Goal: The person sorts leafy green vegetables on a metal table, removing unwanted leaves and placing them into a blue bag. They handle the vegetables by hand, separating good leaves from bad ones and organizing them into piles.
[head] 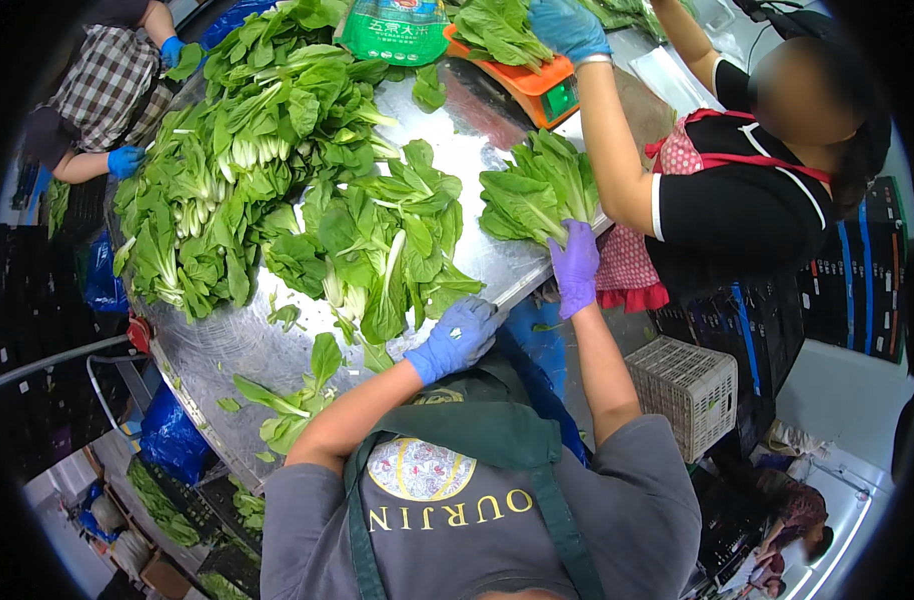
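My right hand point(576, 264), in a purple glove, grips the stem end of a bunch of leafy greens point(538, 187) at the table's right edge. The leaves of this bunch spread away from me over the metal. My left hand point(460, 334), in a blue-violet glove, rests at the near edge of the metal table point(277, 352); its fingers are partly hidden, so any grip there cannot be made out. Just beyond it lies a loose pile of bok choy point(382, 247) with pale stems.
A large heap of bok choy point(269, 135) covers the far left. An orange digital scale point(535, 86) bears greens under a co-worker's blue-gloved hand point(573, 30). Another co-worker's gloved hand point(126, 161) touches the heap. A green bag point(397, 34) stands behind; a plastic crate point(682, 394) is right.
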`<act>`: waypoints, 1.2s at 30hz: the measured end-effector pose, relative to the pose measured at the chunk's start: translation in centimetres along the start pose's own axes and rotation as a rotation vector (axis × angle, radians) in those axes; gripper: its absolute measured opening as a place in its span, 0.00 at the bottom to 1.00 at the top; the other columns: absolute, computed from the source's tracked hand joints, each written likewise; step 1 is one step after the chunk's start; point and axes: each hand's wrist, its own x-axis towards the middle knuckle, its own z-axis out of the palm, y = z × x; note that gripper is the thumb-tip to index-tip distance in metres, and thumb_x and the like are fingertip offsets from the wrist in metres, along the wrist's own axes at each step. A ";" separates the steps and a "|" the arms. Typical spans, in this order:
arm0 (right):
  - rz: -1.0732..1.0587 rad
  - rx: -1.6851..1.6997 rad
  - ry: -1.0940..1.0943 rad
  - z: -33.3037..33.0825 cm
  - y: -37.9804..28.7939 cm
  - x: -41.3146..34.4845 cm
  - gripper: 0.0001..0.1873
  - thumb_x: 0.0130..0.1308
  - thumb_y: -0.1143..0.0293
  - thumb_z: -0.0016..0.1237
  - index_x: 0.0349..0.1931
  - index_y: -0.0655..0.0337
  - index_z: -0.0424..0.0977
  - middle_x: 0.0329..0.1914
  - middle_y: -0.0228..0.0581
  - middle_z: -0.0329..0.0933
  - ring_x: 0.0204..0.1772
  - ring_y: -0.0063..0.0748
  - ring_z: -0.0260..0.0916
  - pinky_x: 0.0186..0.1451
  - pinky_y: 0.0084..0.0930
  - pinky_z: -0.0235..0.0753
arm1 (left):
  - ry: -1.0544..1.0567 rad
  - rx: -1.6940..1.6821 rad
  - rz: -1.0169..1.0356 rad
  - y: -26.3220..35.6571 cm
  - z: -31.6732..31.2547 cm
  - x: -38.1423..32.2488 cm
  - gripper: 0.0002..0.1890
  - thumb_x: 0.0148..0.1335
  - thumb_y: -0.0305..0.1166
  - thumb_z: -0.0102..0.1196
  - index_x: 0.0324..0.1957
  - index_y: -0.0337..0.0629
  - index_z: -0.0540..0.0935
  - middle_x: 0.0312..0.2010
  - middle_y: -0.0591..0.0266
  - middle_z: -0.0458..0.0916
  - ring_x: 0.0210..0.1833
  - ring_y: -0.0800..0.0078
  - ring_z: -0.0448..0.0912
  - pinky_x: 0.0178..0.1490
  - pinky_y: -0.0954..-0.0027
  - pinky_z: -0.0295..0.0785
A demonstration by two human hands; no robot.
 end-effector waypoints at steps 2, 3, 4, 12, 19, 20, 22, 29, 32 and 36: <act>0.003 -0.035 -0.082 1.0 1.7 0.1 0.13 0.54 0.70 0.57 0.40 0.61 0.74 0.38 0.43 0.75 0.40 0.46 0.72 0.44 0.37 0.72 | 0.005 -0.022 0.019 0.4 -0.7 1.3 0.29 0.55 0.34 0.55 0.61 0.41 0.68 0.55 0.51 0.71 0.59 0.56 0.68 0.65 0.59 0.61; -0.030 0.001 -0.025 1.3 2.4 0.2 0.13 0.54 0.69 0.57 0.40 0.61 0.74 0.38 0.42 0.75 0.40 0.45 0.72 0.43 0.36 0.72 | 0.044 0.010 0.047 0.5 -0.9 2.1 0.31 0.54 0.34 0.56 0.62 0.40 0.66 0.57 0.50 0.70 0.60 0.56 0.68 0.66 0.58 0.60; -0.019 0.024 -0.017 1.4 2.8 0.2 0.14 0.54 0.68 0.57 0.40 0.61 0.74 0.37 0.42 0.76 0.40 0.45 0.72 0.43 0.36 0.72 | 0.097 0.029 0.083 0.6 -1.2 3.0 0.33 0.54 0.34 0.56 0.63 0.39 0.65 0.58 0.49 0.68 0.61 0.55 0.67 0.67 0.58 0.59; -0.013 0.043 0.007 0.5 4.0 0.4 0.13 0.59 0.64 0.55 0.39 0.63 0.75 0.32 0.48 0.77 0.35 0.50 0.74 0.35 0.40 0.72 | 0.178 0.184 0.089 -0.6 1.1 12.6 0.41 0.51 0.28 0.53 0.67 0.28 0.53 0.69 0.43 0.52 0.61 0.54 0.67 0.63 0.65 0.64; 0.070 0.138 -0.108 1.2 5.7 -1.2 0.11 0.59 0.68 0.52 0.38 0.64 0.71 0.32 0.54 0.75 0.36 0.57 0.73 0.36 0.48 0.71 | 0.377 0.112 0.051 -3.3 3.7 15.9 0.35 0.56 0.27 0.47 0.67 0.32 0.55 0.68 0.45 0.56 0.60 0.52 0.69 0.64 0.64 0.63; 0.046 0.168 -0.088 1.4 6.1 -1.6 0.11 0.58 0.69 0.52 0.38 0.64 0.71 0.32 0.53 0.75 0.36 0.57 0.73 0.36 0.47 0.72 | 0.364 0.028 0.046 -3.6 3.7 16.0 0.34 0.57 0.27 0.47 0.67 0.34 0.55 0.67 0.45 0.57 0.60 0.52 0.69 0.64 0.63 0.63; -0.015 0.246 -0.056 1.9 6.9 -2.1 0.10 0.58 0.71 0.51 0.38 0.64 0.71 0.32 0.53 0.74 0.37 0.56 0.73 0.37 0.45 0.72 | 0.347 0.038 0.096 -3.9 3.7 16.3 0.34 0.58 0.29 0.47 0.68 0.39 0.56 0.67 0.46 0.58 0.61 0.52 0.68 0.65 0.62 0.61; 0.101 0.781 -0.198 1.5 6.0 -3.5 0.09 0.59 0.74 0.48 0.41 0.60 0.72 0.43 0.45 0.75 0.46 0.46 0.73 0.47 0.33 0.73 | 0.230 0.170 0.026 -3.3 4.2 17.2 0.37 0.57 0.30 0.48 0.69 0.43 0.53 0.68 0.49 0.56 0.63 0.54 0.66 0.69 0.58 0.56; -0.241 0.736 0.101 -0.5 5.4 -4.2 0.12 0.60 0.75 0.47 0.45 0.60 0.74 0.45 0.42 0.77 0.52 0.40 0.74 0.55 0.28 0.71 | 0.163 0.234 0.001 -3.1 4.2 17.0 0.37 0.57 0.29 0.47 0.70 0.41 0.52 0.69 0.50 0.55 0.65 0.55 0.64 0.69 0.59 0.55; 0.605 1.354 0.176 -0.5 4.3 -4.1 0.11 0.69 0.70 0.45 0.42 0.69 0.75 0.38 0.43 0.77 0.41 0.31 0.74 0.47 0.30 0.73 | 0.103 0.282 -0.045 -2.9 3.8 16.9 0.36 0.58 0.29 0.47 0.70 0.41 0.53 0.70 0.51 0.53 0.66 0.56 0.63 0.70 0.60 0.54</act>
